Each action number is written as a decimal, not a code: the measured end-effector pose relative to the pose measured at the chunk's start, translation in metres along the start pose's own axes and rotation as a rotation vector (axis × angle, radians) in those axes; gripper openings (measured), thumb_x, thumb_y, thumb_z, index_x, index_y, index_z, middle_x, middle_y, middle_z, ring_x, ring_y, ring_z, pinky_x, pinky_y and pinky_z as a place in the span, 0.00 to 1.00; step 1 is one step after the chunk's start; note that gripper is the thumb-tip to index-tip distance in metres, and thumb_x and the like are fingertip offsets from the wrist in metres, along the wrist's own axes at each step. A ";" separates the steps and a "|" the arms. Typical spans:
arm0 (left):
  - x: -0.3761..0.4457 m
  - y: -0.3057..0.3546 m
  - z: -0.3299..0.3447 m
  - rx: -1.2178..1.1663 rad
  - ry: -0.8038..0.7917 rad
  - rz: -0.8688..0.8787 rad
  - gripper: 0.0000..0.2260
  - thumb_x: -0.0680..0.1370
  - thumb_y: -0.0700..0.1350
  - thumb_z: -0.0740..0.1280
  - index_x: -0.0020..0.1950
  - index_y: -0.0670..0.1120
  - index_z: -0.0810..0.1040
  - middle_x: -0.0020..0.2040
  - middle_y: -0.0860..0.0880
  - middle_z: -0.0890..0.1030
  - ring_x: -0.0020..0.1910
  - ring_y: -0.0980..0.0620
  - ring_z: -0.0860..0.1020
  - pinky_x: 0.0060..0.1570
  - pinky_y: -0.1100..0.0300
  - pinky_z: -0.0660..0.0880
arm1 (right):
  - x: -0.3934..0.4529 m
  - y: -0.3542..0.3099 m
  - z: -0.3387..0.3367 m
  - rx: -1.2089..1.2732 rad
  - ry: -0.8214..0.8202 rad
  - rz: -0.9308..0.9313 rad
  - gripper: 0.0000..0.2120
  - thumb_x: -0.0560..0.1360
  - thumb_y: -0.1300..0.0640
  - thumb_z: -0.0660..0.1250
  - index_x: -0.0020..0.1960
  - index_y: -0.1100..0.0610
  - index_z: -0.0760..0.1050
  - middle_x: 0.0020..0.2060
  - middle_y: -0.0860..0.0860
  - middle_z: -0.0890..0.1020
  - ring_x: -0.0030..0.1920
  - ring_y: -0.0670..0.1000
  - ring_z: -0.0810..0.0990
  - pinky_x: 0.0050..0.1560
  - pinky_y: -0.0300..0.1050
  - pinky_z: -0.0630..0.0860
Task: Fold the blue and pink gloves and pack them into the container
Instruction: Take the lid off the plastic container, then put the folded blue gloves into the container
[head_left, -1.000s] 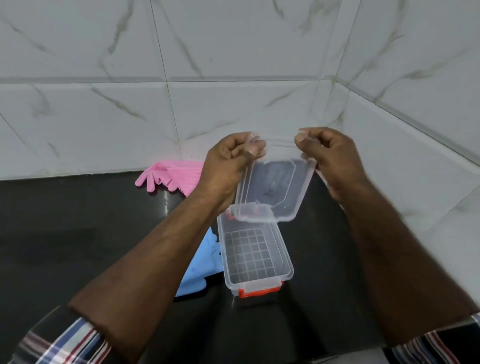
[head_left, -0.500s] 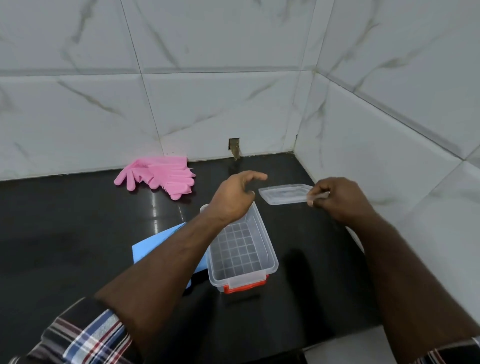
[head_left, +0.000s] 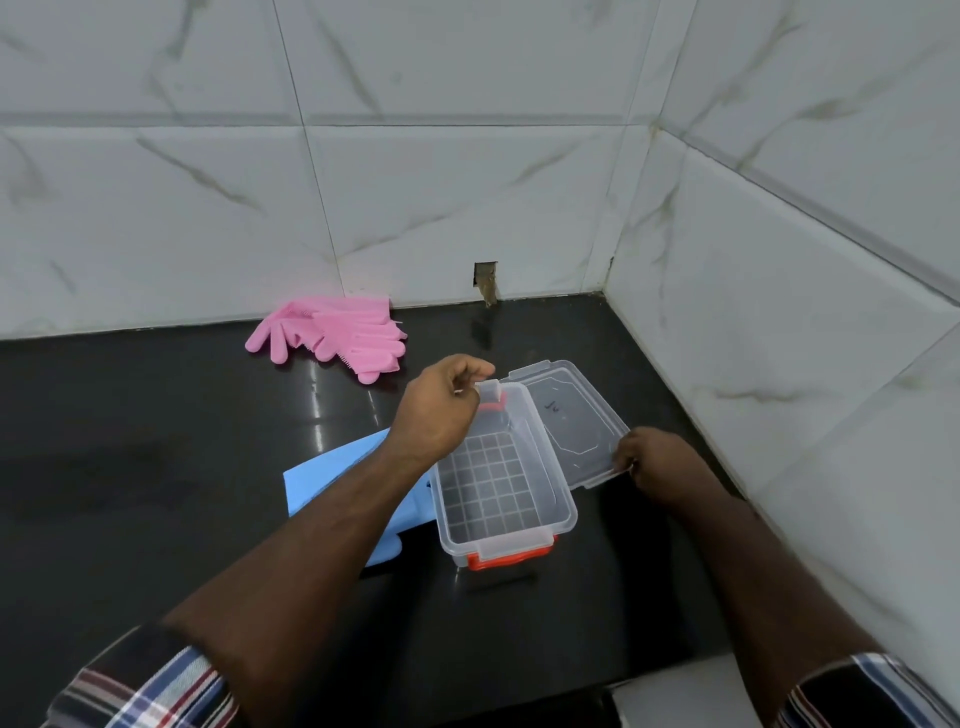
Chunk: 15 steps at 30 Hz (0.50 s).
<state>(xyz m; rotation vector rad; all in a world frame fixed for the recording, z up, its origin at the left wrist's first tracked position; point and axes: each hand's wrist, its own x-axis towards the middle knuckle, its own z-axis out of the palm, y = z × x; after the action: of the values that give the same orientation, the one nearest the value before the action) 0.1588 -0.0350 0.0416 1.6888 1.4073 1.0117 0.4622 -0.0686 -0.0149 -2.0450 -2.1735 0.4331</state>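
Now, largest first: black countertop (head_left: 156, 467) filling the lower view, backed by white marbled wall tiles (head_left: 467, 197) at twelve and three o'clock. Clear container (head_left: 501, 480), lid off and with nothing inside, at centre on the counter, orange latch (head_left: 506, 558) at its six o'clock end. Clear lid (head_left: 569, 415) at two o'clock of the container, lying flat just beside its rim. Blue gloves (head_left: 332, 473) at nine o'clock of the container, partly hidden under the left forearm. Pink gloves (head_left: 337, 338) at eleven o'clock, well apart, against the wall. Left hand (head_left: 436, 410) over the container's twelve o'clock end, fingers curled, tips at the far latch; actual pinch impossible to tell. Right hand (head_left: 660, 462) pinching the lid's near edge. Plaid sleeves (head_left: 150, 686) at both lower corners.
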 end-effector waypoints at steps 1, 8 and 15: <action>-0.002 0.000 -0.001 0.005 -0.003 0.000 0.14 0.79 0.36 0.65 0.57 0.52 0.82 0.55 0.56 0.83 0.56 0.57 0.80 0.61 0.58 0.77 | 0.000 -0.003 -0.002 -0.015 -0.028 0.010 0.15 0.63 0.71 0.66 0.40 0.54 0.84 0.47 0.52 0.84 0.50 0.55 0.82 0.54 0.44 0.76; -0.004 -0.006 -0.023 -0.065 0.054 0.012 0.13 0.78 0.35 0.66 0.56 0.51 0.82 0.52 0.56 0.83 0.55 0.56 0.81 0.62 0.56 0.77 | -0.008 -0.044 -0.020 0.143 0.155 0.106 0.14 0.68 0.68 0.65 0.45 0.56 0.85 0.47 0.53 0.86 0.49 0.55 0.83 0.52 0.41 0.74; -0.018 -0.042 -0.087 -0.081 0.223 -0.184 0.09 0.77 0.35 0.66 0.51 0.47 0.81 0.44 0.51 0.82 0.43 0.54 0.78 0.47 0.63 0.76 | -0.018 -0.169 -0.057 0.358 0.309 -0.050 0.06 0.77 0.57 0.67 0.51 0.52 0.82 0.42 0.44 0.82 0.39 0.40 0.79 0.43 0.36 0.76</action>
<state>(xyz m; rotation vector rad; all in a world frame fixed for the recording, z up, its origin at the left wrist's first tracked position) 0.0609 -0.0425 0.0405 1.3924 1.6086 1.1624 0.3186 -0.0865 0.0898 -1.7318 -1.8115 0.4304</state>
